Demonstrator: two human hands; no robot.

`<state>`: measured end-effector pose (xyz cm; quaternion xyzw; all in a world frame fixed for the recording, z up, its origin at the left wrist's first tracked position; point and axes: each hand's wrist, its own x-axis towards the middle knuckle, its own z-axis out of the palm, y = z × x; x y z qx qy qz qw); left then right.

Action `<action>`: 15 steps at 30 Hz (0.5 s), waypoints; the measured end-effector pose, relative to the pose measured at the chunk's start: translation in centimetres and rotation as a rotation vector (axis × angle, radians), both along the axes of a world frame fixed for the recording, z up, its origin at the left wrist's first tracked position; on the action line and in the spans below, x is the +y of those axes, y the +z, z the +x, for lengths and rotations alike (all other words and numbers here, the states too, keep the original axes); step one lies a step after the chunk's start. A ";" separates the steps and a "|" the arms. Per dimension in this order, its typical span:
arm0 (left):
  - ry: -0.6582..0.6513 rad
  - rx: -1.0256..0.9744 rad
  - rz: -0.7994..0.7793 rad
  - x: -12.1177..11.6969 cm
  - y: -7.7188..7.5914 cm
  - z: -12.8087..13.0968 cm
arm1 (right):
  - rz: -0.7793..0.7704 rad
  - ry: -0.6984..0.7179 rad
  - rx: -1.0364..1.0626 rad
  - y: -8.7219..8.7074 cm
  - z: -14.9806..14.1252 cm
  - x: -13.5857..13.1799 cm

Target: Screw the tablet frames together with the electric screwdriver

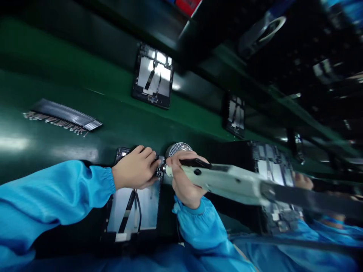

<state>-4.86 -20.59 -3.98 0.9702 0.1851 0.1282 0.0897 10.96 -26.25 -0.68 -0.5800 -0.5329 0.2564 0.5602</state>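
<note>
Driver tool point(235, 185) at upper right of tablet panel point(149, 213), both hands engaged

The tool is pale with a black lever; its long axis runs across the view, with a slight slope. Metal tip points left, at the panel's upper right part, right beside the left fingertips; rear end extends right and blurs. Right hand point(185, 183) is closed around the tool's front end. Left hand point(137, 172) lies over the panel's upper part, fingers bent; cannot tell whether they pinch a small part. The hands are close together but separate.

The panel lies in front of the person, long axis running away from the body, slightly tilted to the right. Two dark flex strips point(127, 213) form a narrow inverted V on its bright back. White patch point(121, 237) at near edge: print, if any, too small to read.

A round perforated metal tin point(180, 147) is just behind the right hand, partly covered by it. Green worktop point(113, 121) beyond: a bundle of dark strips point(64, 114) at left, a second panel point(153, 77) farther back, a third panel point(236, 115) to its right. A panel stack point(270, 164) stands at right; the tool blocks part of it. Past it, a co-worker's hand point(303, 181), blurred.
</note>
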 end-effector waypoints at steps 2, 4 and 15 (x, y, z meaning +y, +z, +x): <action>0.015 0.024 -0.017 0.2 -0.2 -0.1 | 0.051 -0.043 0.089 0.6 0.0 0.3; 0.035 0.044 -0.007 -0.1 0.1 -0.8 | 0.131 -0.086 0.228 2.2 0.3 0.4; 0.146 0.016 0.329 -18.0 2.0 -8.9 | 0.375 -0.243 0.515 8.0 4.9 0.4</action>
